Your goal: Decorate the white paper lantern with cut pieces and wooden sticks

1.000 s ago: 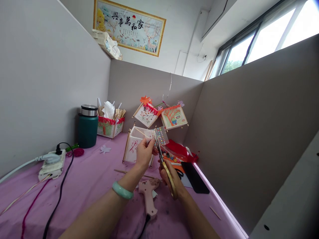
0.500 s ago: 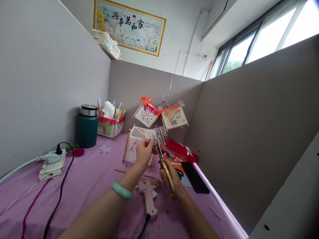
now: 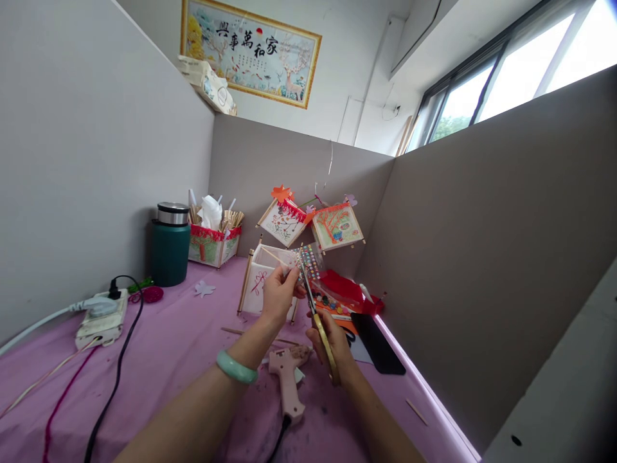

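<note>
Change: almost nothing is moving since the earlier pictures; the sticker sheet is tilting a little and both hands are staying in place above the desk.
Right hand: the right hand is closing around the gold handles of the scissors, blades pointing up into the sheet's lower edge.
Left hand: the left hand is pinching the sheet's left edge, holding it up and taut so the blades are meeting it.
Sheet: clear film with rows of small coloured gems, raised in front of the paper lantern.
Below: a pink glue gun is lying on the desk.
</note>
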`<state>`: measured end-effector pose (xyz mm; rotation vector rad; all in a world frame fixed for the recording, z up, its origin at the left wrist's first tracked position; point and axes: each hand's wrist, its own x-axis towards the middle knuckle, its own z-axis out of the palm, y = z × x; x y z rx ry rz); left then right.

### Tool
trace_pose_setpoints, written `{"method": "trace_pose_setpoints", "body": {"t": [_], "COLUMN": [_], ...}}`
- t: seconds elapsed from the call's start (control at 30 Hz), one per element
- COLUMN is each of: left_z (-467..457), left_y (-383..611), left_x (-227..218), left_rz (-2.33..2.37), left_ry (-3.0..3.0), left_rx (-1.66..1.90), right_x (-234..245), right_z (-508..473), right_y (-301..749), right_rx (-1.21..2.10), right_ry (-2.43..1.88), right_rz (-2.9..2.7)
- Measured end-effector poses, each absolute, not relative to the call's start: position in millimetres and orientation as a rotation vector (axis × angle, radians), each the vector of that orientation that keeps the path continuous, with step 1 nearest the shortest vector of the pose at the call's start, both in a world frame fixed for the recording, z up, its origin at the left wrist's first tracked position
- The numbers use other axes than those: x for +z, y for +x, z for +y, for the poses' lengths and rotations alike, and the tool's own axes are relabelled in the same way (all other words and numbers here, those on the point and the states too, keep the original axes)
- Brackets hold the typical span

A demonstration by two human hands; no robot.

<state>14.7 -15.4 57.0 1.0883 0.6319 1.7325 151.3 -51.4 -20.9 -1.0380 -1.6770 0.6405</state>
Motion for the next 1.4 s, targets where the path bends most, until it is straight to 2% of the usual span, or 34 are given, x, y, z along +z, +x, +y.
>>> {"method": "trace_pose_setpoints", "body": {"t": [0.2,0.4,0.9,1.4], "left_z": [-13,-9,-18,-17], "left_y": [11,5,17,17], "left_x": [57,59,54,53], "left_rz": [0.628,0.635,0.626,0.634], "left_ry": [1.096,1.098,1.19,1.178], "left_rx": [1.728,1.789,1.677,1.683], "right_x": [-13,-7,-18,-21], "right_z": [-57,-62,-58,-55], "right_y": [149,146,151,149], "right_rx": [0.507,0.537,0.577,0.482], "right_ry": [-1.09,-1.082,-1.019,-1.058], "right_rz": [-1.699,-1.75,-1.766,-1.741]}}
